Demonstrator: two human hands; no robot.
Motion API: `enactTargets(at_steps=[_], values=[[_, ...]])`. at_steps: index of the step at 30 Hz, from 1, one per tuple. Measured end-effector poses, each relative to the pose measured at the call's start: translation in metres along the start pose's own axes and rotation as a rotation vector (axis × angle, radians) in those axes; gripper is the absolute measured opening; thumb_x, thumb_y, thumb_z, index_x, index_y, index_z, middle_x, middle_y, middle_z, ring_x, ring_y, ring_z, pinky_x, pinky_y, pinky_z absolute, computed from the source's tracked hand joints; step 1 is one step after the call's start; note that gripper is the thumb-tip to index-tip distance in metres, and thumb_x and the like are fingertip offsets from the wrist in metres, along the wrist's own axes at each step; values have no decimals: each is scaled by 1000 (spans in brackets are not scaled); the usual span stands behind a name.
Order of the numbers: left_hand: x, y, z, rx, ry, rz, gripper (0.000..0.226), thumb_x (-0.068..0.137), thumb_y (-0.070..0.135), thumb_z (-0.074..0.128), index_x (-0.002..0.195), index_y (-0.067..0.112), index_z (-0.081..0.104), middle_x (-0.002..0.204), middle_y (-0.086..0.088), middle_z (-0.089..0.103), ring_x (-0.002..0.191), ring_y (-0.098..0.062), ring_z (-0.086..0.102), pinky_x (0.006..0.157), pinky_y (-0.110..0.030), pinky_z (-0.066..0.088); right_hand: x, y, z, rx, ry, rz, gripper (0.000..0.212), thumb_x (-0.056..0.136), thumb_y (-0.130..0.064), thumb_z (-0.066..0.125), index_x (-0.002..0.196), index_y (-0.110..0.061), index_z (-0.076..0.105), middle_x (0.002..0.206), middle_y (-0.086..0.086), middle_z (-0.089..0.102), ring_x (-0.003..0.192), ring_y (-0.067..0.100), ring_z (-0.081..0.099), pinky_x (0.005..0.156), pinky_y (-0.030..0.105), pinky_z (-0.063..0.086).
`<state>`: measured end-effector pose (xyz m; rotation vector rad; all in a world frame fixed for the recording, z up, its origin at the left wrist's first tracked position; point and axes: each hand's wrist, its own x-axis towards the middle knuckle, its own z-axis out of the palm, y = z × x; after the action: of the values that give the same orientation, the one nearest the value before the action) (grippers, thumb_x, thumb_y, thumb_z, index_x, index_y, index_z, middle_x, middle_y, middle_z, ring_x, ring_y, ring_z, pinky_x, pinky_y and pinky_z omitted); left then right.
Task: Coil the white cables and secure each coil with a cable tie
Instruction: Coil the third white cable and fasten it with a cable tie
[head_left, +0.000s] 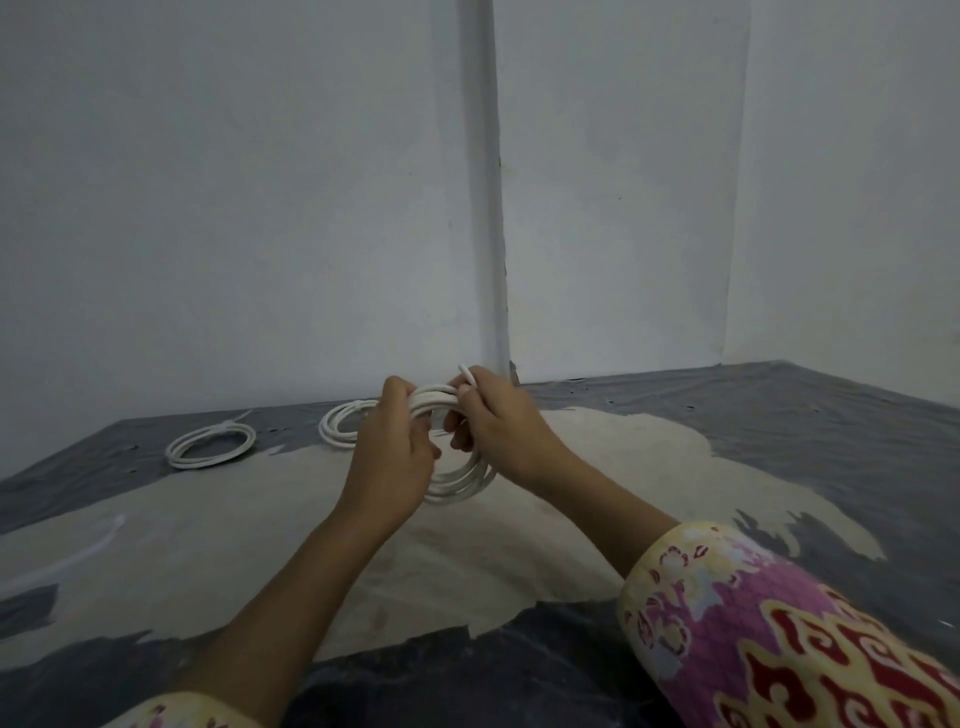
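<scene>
A coil of white cable (460, 480) is held up above the floor between both hands. My left hand (392, 457) grips the coil's left side, fingers wrapped over the top loops. On the right side my right hand (498, 426) pinches the cable, and the free end (466, 373) sticks up above its fingers. A second white coil (335, 423) lies on the floor just behind my left hand, partly hidden by it. A third white coil (210, 445) lies farther left, with a cable tie tail (236, 420) poking from its top.
The floor is a worn grey sheet with a large pale patch (571, 493). A loose white strand (67, 556) lies at the left, blurred. White walls (260, 208) meet in a corner right behind the coils.
</scene>
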<state>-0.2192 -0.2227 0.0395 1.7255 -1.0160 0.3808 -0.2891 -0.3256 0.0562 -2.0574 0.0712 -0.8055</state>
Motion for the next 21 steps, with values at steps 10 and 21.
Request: enactTargets(at_steps=[10, 21], values=[[5, 19, -6, -477, -136, -383, 27, 83, -7, 34, 65, 10, 45, 44, 5, 31, 31, -4, 20, 34, -12, 15, 1, 0, -3, 140, -30, 60, 29, 97, -13, 29, 76, -8, 49, 65, 8, 52, 51, 17, 50, 46, 29, 47], [6, 19, -13, -323, -180, -392, 23, 91, 10, 39, 68, 12, 42, 54, 1, 30, 39, -7, 25, 40, -20, 21, 2, -8, -12, 136, -267, 273, 41, 101, -36, 23, 99, -6, 50, 70, 11, 52, 56, 20, 57, 58, 31, 54]])
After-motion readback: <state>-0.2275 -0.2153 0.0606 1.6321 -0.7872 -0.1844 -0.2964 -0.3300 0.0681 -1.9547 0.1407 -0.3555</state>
